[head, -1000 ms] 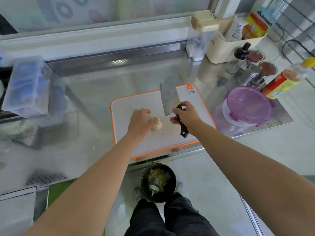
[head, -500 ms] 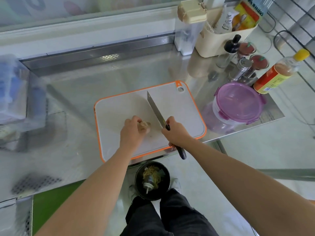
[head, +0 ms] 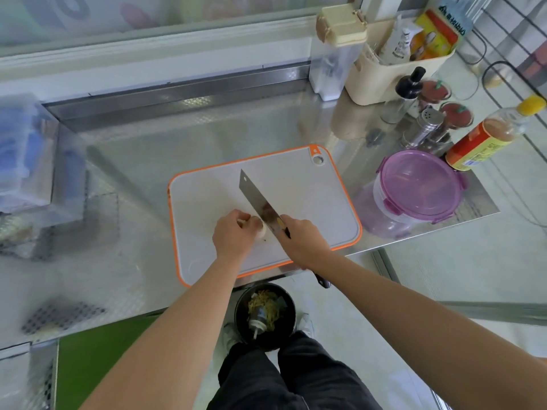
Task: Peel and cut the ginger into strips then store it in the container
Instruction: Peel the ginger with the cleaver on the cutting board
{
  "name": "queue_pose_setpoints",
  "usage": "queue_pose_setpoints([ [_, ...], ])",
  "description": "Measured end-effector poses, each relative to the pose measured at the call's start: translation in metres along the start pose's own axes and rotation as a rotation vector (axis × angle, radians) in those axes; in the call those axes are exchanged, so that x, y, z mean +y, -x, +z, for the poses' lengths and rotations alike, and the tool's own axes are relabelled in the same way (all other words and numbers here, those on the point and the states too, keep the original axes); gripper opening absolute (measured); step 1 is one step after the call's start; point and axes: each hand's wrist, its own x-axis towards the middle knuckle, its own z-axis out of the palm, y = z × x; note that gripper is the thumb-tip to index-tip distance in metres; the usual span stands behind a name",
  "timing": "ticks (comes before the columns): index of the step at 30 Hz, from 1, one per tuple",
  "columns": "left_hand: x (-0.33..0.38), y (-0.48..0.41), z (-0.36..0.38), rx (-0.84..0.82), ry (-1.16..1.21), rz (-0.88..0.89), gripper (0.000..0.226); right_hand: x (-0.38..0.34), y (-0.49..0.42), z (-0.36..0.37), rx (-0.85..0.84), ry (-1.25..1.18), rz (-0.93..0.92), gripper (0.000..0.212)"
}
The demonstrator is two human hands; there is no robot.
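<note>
A pale piece of ginger (head: 261,231) lies on the white cutting board with an orange rim (head: 299,184). My left hand (head: 233,236) curls over the ginger and holds it down; most of the piece is hidden under the fingers. My right hand (head: 302,241) grips the black handle of a cleaver (head: 257,199). The blade stands on edge just right of the ginger, its tip pointing away to the upper left. The round container with a purple lid (head: 420,184) sits right of the board, lid closed.
A black bin (head: 265,315) with scraps stands on the floor below the steel counter's front edge (head: 414,232). Sauce bottle (head: 488,134), shakers (head: 423,128) and a cream caddy (head: 384,75) crowd the back right. Clear plastic boxes (head: 26,155) stand at the left.
The cleaver turned from lying flat on the board to standing on edge beside the ginger. My left hand closed over the ginger. The view shifted.
</note>
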Motion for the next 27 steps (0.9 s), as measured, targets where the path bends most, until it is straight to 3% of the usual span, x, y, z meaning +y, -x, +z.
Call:
queue_pose_setpoints([
  [20, 0.0, 0.001, 0.001, -0.009, 0.121, -0.06, 0.023, -0.015, 0.015, 0.001, -0.048, 0.059, 0.055, 0.004],
  [27, -0.002, -0.002, 0.001, -0.021, 0.127, -0.029, 0.02, -0.02, 0.005, 0.014, -0.064, 0.217, 0.073, 0.022],
])
